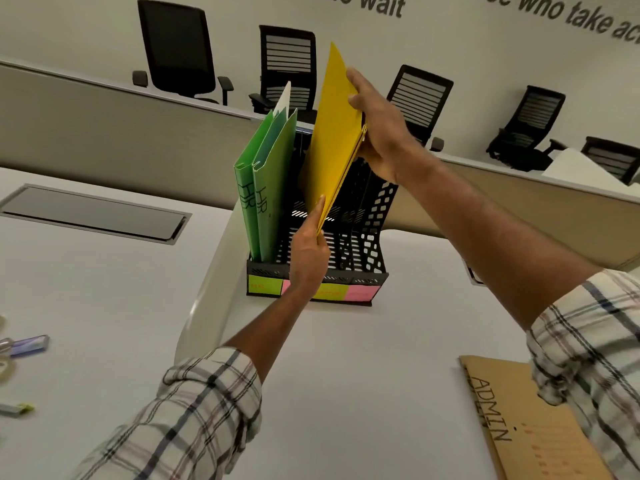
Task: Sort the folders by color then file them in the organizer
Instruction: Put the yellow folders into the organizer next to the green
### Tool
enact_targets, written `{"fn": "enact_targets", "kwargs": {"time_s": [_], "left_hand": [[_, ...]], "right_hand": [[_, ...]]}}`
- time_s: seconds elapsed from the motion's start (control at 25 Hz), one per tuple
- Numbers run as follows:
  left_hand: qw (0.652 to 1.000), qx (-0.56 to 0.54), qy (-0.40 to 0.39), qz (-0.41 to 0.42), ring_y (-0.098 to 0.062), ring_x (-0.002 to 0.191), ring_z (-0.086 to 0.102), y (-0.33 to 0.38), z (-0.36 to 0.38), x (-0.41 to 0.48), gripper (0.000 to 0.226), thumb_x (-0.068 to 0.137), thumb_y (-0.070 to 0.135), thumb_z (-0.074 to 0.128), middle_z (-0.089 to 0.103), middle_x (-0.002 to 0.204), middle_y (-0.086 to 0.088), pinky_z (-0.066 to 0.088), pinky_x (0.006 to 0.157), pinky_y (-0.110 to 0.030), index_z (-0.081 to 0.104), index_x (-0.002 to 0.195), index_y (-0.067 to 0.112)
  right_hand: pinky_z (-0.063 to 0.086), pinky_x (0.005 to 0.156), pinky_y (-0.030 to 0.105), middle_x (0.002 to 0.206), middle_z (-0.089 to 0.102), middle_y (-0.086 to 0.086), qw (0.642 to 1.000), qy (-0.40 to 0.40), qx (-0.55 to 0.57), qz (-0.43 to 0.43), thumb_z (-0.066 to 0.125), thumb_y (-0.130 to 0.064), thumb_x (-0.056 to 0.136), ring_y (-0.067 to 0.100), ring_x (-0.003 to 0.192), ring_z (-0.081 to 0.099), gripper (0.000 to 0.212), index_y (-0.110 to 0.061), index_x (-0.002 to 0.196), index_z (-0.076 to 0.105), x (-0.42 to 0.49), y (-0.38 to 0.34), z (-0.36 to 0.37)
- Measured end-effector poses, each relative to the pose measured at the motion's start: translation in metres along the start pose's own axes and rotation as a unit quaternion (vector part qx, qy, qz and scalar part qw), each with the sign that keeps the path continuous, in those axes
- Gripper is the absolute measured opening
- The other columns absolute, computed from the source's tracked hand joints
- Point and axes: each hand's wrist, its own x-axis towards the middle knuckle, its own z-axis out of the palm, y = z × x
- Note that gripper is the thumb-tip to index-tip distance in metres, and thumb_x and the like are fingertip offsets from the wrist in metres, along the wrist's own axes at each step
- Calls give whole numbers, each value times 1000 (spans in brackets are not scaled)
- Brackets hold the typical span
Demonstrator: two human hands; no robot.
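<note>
One yellow folder (332,140) over the organizer (375,237); right hand (381,140) grips it; left hand (308,254) pinches its corner

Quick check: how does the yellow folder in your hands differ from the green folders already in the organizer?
The green folders stand seated in the leftmost slot of the organizer, untouched; the yellow folder is held over a middle slot, right hand gripping its upper edge, left hand pinching its lower corner. The green folders' spines read HR; the yellow folder shows no writing. Both stand on edge.
</note>
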Motion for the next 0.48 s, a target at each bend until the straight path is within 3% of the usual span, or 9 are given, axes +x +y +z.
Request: {"fn": "enact_targets", "kwargs": {"time_s": [0.08, 0.16, 0.24, 0.32, 0.4, 0.48], "left_hand": [[1000, 2, -4, -14, 4, 95, 62, -9, -3, -4, 85, 96, -13, 48, 52, 151, 0, 53, 87, -8, 20, 161, 35], [1000, 7, -6, -29, -4, 81, 61, -16, -7, -6, 88, 98, -10, 47, 50, 151, 2, 58, 77, -15, 13, 161, 41], [999, 12, -1, -36, 1, 77, 60, -24, -11, -9, 89, 99, -8, 47, 49, 151, 2, 56, 72, -11, 10, 160, 44], [999, 25, 4, -46, 12, 82, 57, -30, -15, -9, 86, 99, -6, 49, 52, 147, -2, 50, 73, -1, 12, 160, 42], [997, 26, 2, -69, 4, 96, 57, -35, -20, -11, 83, 99, -4, 51, 53, 147, -6, 55, 90, -16, 14, 161, 36], [996, 25, -9, -81, -11, 117, 57, -38, -24, -15, 80, 99, -1, 53, 52, 148, -8, 52, 105, -40, 14, 162, 31]], "right_hand": [[48, 102, 47, 163, 26, 6, 1000, -26, -5, -5, 35, -26, 106, 32, 140, 38, 53, -35, 157, 23, -3, 10, 9], [52, 94, 39, 164, 23, 6, 999, -47, -11, -12, 34, -24, 106, 30, 133, 43, 55, -34, 158, 19, -3, 15, 18], [54, 85, 34, 164, 24, 6, 998, -55, -8, -10, 33, -23, 106, 29, 129, 46, 56, -34, 159, 17, 0, 16, 26], [53, 95, 43, 165, 20, 7, 998, -62, -2, -2, 32, -24, 107, 31, 137, 40, 56, -34, 159, 13, 3, 20, 34], [40, 112, 57, 168, 12, 6, 997, -76, -13, 11, 33, -31, 109, 30, 143, 32, 58, -34, 160, 7, 6, 28, 41], [32, 116, 59, 168, 10, 5, 994, -98, -43, 26, 35, -40, 108, 31, 149, 26, 62, -35, 160, 2, 8, 38, 47]]}}
